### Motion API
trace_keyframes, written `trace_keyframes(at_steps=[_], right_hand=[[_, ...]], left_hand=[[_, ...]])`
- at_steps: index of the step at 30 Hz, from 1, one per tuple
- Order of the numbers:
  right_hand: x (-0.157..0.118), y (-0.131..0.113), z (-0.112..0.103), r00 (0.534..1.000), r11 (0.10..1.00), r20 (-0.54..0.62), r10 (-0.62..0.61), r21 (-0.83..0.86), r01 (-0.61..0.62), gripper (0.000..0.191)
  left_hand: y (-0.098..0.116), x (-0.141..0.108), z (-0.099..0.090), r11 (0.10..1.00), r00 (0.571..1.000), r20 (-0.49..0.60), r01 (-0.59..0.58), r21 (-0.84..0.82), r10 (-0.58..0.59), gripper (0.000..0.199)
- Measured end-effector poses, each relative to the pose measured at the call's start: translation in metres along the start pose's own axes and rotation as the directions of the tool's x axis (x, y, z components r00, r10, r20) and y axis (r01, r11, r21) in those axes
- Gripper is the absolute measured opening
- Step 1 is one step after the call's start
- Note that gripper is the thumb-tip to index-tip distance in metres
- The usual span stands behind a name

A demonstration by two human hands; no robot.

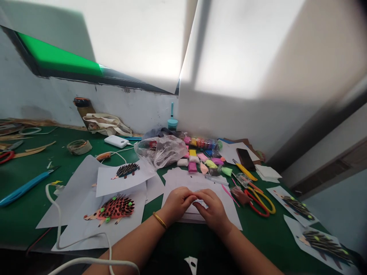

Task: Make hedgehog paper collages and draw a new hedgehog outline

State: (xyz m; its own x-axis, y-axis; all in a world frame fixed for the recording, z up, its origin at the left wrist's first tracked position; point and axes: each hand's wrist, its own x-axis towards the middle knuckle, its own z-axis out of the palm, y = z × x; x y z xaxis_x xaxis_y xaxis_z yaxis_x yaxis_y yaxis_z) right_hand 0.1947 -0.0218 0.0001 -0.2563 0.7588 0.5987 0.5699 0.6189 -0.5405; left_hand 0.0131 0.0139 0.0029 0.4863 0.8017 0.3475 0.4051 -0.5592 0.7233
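My left hand point(178, 202) and my right hand point(214, 209) meet at the fingertips above a sheet of white paper point(232, 217) in front of me. The left thumb and fingers are pressed together in a pinch. My right fingers curl over to touch them, its thumb a little apart. Whatever they hold is hidden or too small to name. Some drawn lines show on the paper below the fingers. Just beyond lie soft clay packets, among them a magenta packet point(192, 167) and a green packet point(226, 171). A pink strip point(230, 195) rests on the paper's right side.
Hedgehog pictures lie at left, one a pink hedgehog point(117, 209), and more at right point(323, 244). Red and yellow scissors point(259, 202), a yellow cutter point(246, 172) and a phone point(245, 159) sit right. A plastic bag point(162, 151), power bank point(116, 141) and white cable point(59, 217) are leftward.
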Motion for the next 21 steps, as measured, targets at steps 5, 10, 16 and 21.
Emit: trace_keyframes(at_steps=[5, 10, 16, 21], right_hand=[[0.0005, -0.0042, 0.0005, 1.000, 0.998, -0.026, 0.000, 0.064, 0.002, 0.009], [-0.0014, -0.0045, -0.0007, 0.999, 0.992, -0.039, 0.026, 0.122, -0.021, 0.011], [-0.0033, -0.0048, -0.0002, 0.998, 0.995, -0.062, 0.030, 0.098, -0.024, 0.009], [-0.0040, -0.0056, 0.0023, 0.996, 0.993, -0.078, 0.048, 0.114, -0.039, 0.011]], left_hand=[[0.0027, -0.0034, -0.0010, 0.998, 0.997, 0.042, -0.062, -0.003, 0.062, 0.033], [0.0054, -0.0036, -0.0031, 0.997, 0.999, 0.018, -0.041, -0.071, 0.043, 0.025], [0.0079, -0.0028, -0.0029, 0.997, 0.999, 0.034, -0.027, -0.073, 0.029, 0.023], [0.0083, -0.0008, -0.0014, 0.998, 1.000, 0.023, -0.013, -0.063, 0.014, 0.021]])
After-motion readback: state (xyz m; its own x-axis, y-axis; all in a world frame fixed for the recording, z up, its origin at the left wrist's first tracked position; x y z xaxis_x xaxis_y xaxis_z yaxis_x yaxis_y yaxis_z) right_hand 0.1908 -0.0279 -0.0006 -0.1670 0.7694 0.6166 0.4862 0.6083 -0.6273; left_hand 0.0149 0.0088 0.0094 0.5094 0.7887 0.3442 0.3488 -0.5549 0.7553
